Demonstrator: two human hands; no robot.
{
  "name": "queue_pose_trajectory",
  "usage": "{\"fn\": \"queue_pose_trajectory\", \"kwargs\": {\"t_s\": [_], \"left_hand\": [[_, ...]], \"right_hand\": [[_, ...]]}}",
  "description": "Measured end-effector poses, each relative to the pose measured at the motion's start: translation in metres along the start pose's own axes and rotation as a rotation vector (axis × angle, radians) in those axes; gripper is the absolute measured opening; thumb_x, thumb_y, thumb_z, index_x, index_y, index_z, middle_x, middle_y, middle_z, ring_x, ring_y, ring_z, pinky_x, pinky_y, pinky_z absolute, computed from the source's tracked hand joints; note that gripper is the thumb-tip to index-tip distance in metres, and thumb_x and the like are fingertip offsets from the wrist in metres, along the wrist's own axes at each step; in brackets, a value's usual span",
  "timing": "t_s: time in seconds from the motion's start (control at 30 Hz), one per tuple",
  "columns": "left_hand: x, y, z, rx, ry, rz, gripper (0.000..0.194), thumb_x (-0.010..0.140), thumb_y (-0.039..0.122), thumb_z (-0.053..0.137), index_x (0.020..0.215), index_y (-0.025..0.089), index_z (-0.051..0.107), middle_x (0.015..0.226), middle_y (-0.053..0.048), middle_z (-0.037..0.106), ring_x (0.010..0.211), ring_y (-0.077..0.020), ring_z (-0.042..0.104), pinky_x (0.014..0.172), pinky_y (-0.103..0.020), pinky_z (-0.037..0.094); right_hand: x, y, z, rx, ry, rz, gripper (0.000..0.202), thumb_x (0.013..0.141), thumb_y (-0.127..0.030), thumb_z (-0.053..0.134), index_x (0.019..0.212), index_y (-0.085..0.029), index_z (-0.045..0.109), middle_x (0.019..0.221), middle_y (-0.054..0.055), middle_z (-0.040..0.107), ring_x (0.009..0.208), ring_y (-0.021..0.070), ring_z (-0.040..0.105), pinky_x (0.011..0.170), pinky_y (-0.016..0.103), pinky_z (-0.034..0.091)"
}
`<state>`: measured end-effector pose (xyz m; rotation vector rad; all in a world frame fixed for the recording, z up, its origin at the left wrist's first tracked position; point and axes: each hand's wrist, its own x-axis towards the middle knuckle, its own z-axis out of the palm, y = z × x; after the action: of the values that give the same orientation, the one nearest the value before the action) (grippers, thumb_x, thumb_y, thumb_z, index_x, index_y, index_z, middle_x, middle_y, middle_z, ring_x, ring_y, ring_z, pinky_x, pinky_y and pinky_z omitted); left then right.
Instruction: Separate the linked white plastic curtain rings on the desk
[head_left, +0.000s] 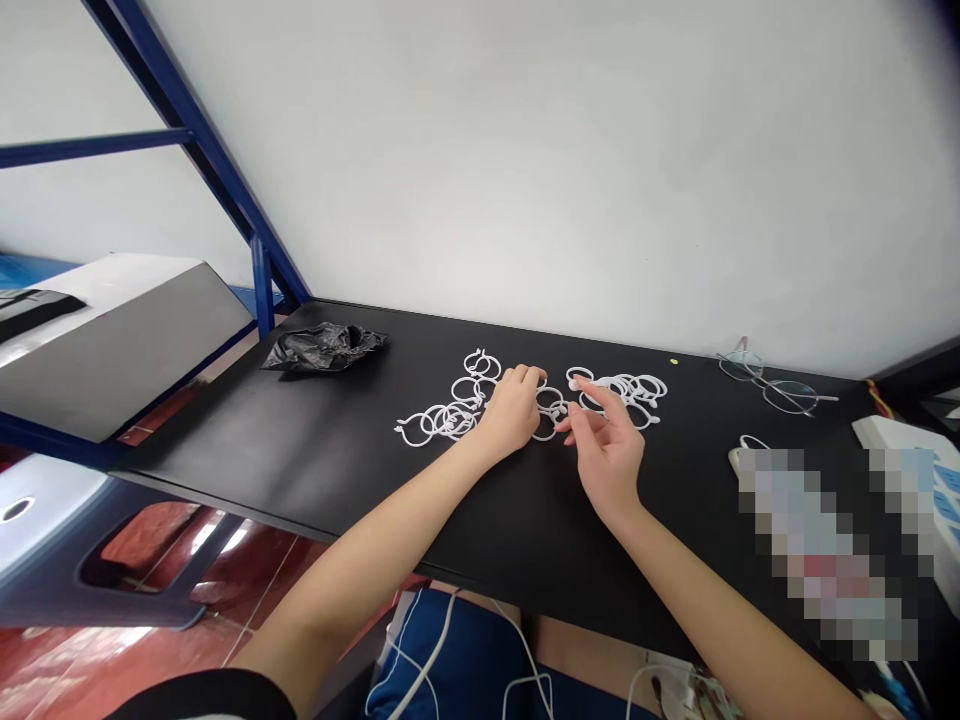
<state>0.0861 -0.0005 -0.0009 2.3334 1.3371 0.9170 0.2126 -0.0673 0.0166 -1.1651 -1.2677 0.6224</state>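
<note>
- Rings [448, 421], white and thin with small clasp-like ends, lie on a black table [225, 430] in loose, overlapping groups (too tangled for a sure count).
- Left of the left hand [517, 405], several of them sprawl across each other.
- Just beside the right hand [611, 445], on its far side, others bunch closely together.
- Between the 2 hands, a few more overlap on the tabletop.
- The left hand has its back turned up and its fingers bent down among the rings; its fingertips are mostly hidden, so I cannot tell if it grips 1.
- The right hand has its thumb and index finger parted beside the rings; I cannot tell if the other fingers pinch any.
- A crumpled black plastic bag [300, 350] sits near the table's far left corner.
- Glasses [761, 381] with 2 lenses lie to the right, near the pale wall [600, 200].
- A white power strip [885, 432] (partly pixelated) is at the right edge.
- A blue metal frame [217, 165] rises at the left.
</note>
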Motion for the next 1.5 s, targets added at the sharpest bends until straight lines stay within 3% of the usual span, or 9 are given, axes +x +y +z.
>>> {"fn": "queue_pose_trajectory", "kwargs": {"t_s": [0.17, 0.33, 0.43, 0.63, 0.9, 1.17, 1.4, 1.5], "left_hand": [[0.0, -0.005, 0.005, 0.069, -0.049, -0.029, 0.049, 0.073, -0.01, 0.034, 0.111, 0.016, 0.05, 0.107, -0.01, 0.058, 0.099, -0.0216, 0.053, 0.091, -0.038, 0.046], [0.002, -0.008, 0.004, 0.051, -0.059, -0.037, 0.044, 0.075, -0.009, 0.035, 0.107, 0.016, 0.051, 0.104, -0.01, 0.058, 0.096, -0.0206, 0.053, 0.088, -0.035, 0.047], [0.003, -0.007, 0.003, 0.017, -0.061, -0.041, 0.038, 0.079, -0.007, 0.034, 0.104, 0.015, 0.052, 0.101, -0.01, 0.058, 0.094, -0.02, 0.053, 0.085, -0.033, 0.048], [0.003, -0.006, 0.001, -0.012, -0.054, -0.048, 0.033, 0.081, -0.004, 0.035, 0.099, 0.017, 0.052, 0.096, -0.008, 0.058, 0.089, -0.0192, 0.054, 0.08, -0.033, 0.05], [0.003, -0.006, -0.001, -0.03, -0.006, -0.034, 0.031, 0.084, -0.002, 0.034, 0.101, 0.018, 0.052, 0.092, -0.006, 0.057, 0.088, -0.019, 0.053, 0.08, -0.034, 0.05], [0.004, -0.003, -0.003, -0.04, 0.053, -0.025, 0.038, 0.087, 0.001, 0.033, 0.118, 0.017, 0.048, 0.098, -0.008, 0.054, 0.089, -0.019, 0.053, 0.08, -0.033, 0.05], [0.006, -0.004, -0.001, -0.142, 0.127, 0.009, 0.035, 0.09, 0.005, 0.034, 0.119, 0.015, 0.049, 0.099, -0.009, 0.053, 0.091, -0.0184, 0.054, 0.082, -0.033, 0.05], [0.006, -0.004, 0.0, -0.241, 0.21, 0.059, 0.031, 0.089, 0.006, 0.039, 0.115, 0.016, 0.051, 0.099, -0.008, 0.055, 0.092, -0.0176, 0.055, 0.083, -0.032, 0.05]], "right_hand": [[0.002, 0.004, 0.0, -0.012, -0.011, 0.041, 0.037, 0.084, -0.036, 0.063, 0.119, -0.024, 0.063, 0.13, 0.011, 0.056, 0.067, 0.0131, 0.066, 0.051, 0.027, 0.057], [0.009, 0.009, 0.0, 0.061, -0.006, 0.308, 0.045, 0.08, -0.039, 0.066, 0.12, -0.018, 0.062, 0.095, 0.009, 0.068, 0.075, 0.0213, 0.069, 0.049, 0.028, 0.056], [0.012, 0.011, 0.0, 0.075, 0.015, 0.388, 0.05, 0.078, -0.04, 0.067, 0.12, -0.016, 0.061, 0.088, 0.008, 0.069, 0.081, 0.0239, 0.07, 0.052, 0.028, 0.057], [0.011, 0.013, 0.0, 0.068, -0.009, 0.384, 0.058, 0.077, -0.042, 0.068, 0.127, -0.016, 0.056, 0.093, 0.009, 0.069, 0.089, 0.0271, 0.071, 0.054, 0.03, 0.059], [0.011, 0.013, -0.001, 0.073, -0.032, 0.379, 0.06, 0.078, -0.042, 0.067, 0.13, -0.015, 0.054, 0.08, 0.006, 0.071, 0.09, 0.0274, 0.071, 0.058, 0.032, 0.059], [0.01, 0.011, -0.001, 0.099, -0.015, 0.394, 0.057, 0.077, -0.041, 0.067, 0.127, -0.015, 0.056, 0.082, 0.006, 0.07, 0.088, 0.0258, 0.07, 0.058, 0.032, 0.059], [0.011, 0.009, -0.001, 0.141, -0.013, 0.325, 0.042, 0.077, -0.038, 0.067, 0.115, -0.019, 0.061, 0.115, 0.011, 0.066, 0.072, 0.0162, 0.068, 0.05, 0.026, 0.055], [0.011, 0.007, -0.001, 0.203, -0.046, 0.343, 0.039, 0.079, -0.037, 0.066, 0.113, -0.019, 0.061, 0.093, 0.006, 0.071, 0.057, 0.0116, 0.062, 0.047, 0.024, 0.051]]}}
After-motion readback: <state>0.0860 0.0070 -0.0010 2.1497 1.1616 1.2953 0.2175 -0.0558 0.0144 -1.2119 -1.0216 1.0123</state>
